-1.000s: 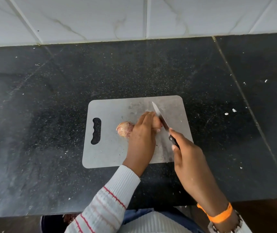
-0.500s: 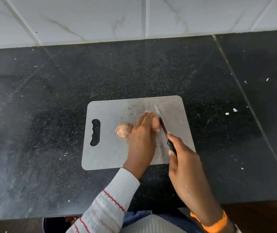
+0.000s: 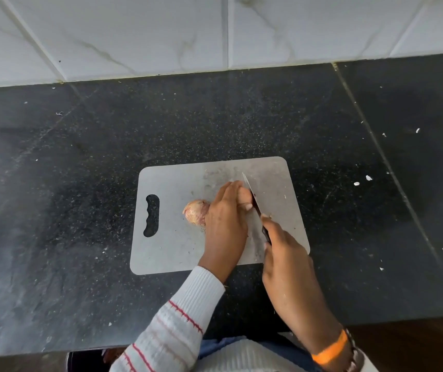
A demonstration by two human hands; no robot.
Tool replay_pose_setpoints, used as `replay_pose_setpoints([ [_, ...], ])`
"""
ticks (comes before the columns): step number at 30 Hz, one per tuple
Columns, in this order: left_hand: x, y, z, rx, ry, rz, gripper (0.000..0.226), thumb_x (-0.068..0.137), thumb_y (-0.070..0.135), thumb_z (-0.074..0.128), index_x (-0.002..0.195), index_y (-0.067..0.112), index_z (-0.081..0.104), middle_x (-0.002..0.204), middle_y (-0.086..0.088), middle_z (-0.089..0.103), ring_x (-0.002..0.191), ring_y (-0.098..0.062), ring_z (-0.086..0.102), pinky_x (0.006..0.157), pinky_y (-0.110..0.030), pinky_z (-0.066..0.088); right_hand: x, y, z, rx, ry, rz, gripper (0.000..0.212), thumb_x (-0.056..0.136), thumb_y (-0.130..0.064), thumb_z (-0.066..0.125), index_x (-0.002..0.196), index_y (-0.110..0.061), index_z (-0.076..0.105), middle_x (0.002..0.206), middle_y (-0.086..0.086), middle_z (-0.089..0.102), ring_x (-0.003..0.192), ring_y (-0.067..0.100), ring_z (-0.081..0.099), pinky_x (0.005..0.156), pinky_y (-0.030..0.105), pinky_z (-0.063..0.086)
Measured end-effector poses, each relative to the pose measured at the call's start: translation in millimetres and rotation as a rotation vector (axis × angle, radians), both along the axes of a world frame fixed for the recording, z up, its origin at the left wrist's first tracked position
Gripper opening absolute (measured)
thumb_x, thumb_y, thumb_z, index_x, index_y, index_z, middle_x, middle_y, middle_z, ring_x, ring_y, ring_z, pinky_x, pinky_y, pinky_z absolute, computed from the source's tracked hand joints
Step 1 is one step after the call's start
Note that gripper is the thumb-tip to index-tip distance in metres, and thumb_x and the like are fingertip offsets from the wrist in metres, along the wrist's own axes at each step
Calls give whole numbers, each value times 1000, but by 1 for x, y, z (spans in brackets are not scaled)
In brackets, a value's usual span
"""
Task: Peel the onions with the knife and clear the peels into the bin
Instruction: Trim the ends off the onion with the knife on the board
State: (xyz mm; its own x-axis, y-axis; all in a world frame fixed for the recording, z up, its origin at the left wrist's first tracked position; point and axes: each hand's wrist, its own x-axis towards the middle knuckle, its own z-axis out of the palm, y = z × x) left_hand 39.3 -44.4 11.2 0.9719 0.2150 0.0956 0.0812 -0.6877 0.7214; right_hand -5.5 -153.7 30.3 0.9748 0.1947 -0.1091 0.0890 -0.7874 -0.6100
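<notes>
A grey cutting board [image 3: 177, 245] lies on the black counter. On it my left hand [image 3: 225, 218] grips an onion; its fingers cover most of that onion. A second pinkish onion [image 3: 196, 212] lies just left of that hand, touching it. My right hand [image 3: 282, 253] grips the black handle of a knife [image 3: 250, 189]. The blade stands on edge right beside my left fingertips, its tip pointing away from me. Where the edge meets the held onion is hidden.
The black stone counter [image 3: 80, 183] carries small white specks at the right. A white tiled wall [image 3: 161, 30] runs along the back. A dark bin rim [image 3: 86, 362] with peels shows below the counter's front edge, at the lower left.
My right hand and the knife have slid a little towards me along the held onion. The left hand and both onions stay in place.
</notes>
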Motion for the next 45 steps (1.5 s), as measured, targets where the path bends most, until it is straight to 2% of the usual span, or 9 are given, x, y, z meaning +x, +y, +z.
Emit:
replay_pose_setpoints([
  [6, -3, 5, -3, -71, 5, 33, 40, 87, 2, 56, 127, 4, 52, 129, -11, 56, 113, -25, 54, 92, -21, 35, 7, 2, -13, 37, -33, 5, 52, 92, -3, 49, 140, -18, 37, 119, 7, 58, 108, 24, 58, 88, 39, 50],
  [13, -3, 11, -2, -162, 48, 66, 39, 87, 5, 60, 125, 7, 52, 121, -8, 58, 110, -19, 53, 80, -4, 30, 17, -2, -23, 6, -62, 6, 52, 93, -5, 47, 141, -20, 36, 122, 6, 57, 108, 27, 59, 88, 44, 50],
  [16, -5, 13, -1, -117, 66, 60, 41, 84, -4, 55, 124, 5, 51, 119, -11, 58, 107, -23, 53, 77, -8, 29, 28, -9, -21, 203, -63, -86, 43, 93, -3, 48, 135, -14, 46, 124, 1, 59, 114, 14, 55, 97, 20, 43],
  [20, -13, 14, 1, -87, 13, 25, 40, 75, -1, 69, 111, 1, 51, 108, -7, 49, 91, -17, 46, 69, -6, 33, 29, -16, -14, 320, -22, -116, 39, 94, -3, 49, 131, -14, 49, 115, -14, 50, 102, -13, 40, 80, -9, 27],
  [26, -12, 24, 8, -205, 207, -46, 25, 86, 6, 60, 101, 19, 44, 94, 8, 51, 93, -11, 47, 64, -3, 33, 22, -14, -17, 356, 8, -50, 39, 94, -6, 49, 131, -17, 48, 116, -15, 51, 103, -16, 41, 81, -7, 31],
  [30, -16, 21, 7, -262, 264, -108, 41, 84, 11, 66, 119, 17, 46, 105, 7, 54, 95, -8, 47, 63, -11, 34, 17, -15, -16, 365, 17, -28, 40, 94, -6, 49, 132, -18, 47, 119, -17, 49, 105, -19, 36, 81, -8, 28],
  [37, -14, 12, -5, -59, -42, 38, 44, 73, -8, 64, 115, 5, 56, 108, -4, 58, 96, -13, 48, 78, -10, 29, 5, -19, -5, 284, -111, -21, 41, 95, -8, 47, 134, -19, 46, 123, -16, 48, 115, -4, 45, 91, -5, 28],
  [41, -14, 12, -10, -42, -91, 35, 45, 63, -3, 77, 102, 8, 59, 104, -1, 57, 86, -9, 46, 69, -15, 38, -6, -16, -3, 204, -129, 30, 43, 95, -11, 46, 137, -21, 44, 123, -13, 52, 113, -2, 48, 91, -2, 31],
  [45, -13, 15, -9, -69, -100, 47, 41, 66, 4, 79, 103, 9, 62, 106, 4, 58, 81, -3, 44, 71, -1, 35, -14, -11, -4, 116, -127, 34, 44, 95, -11, 45, 139, -20, 42, 124, 0, 58, 113, 14, 56, 91, 23, 46],
])
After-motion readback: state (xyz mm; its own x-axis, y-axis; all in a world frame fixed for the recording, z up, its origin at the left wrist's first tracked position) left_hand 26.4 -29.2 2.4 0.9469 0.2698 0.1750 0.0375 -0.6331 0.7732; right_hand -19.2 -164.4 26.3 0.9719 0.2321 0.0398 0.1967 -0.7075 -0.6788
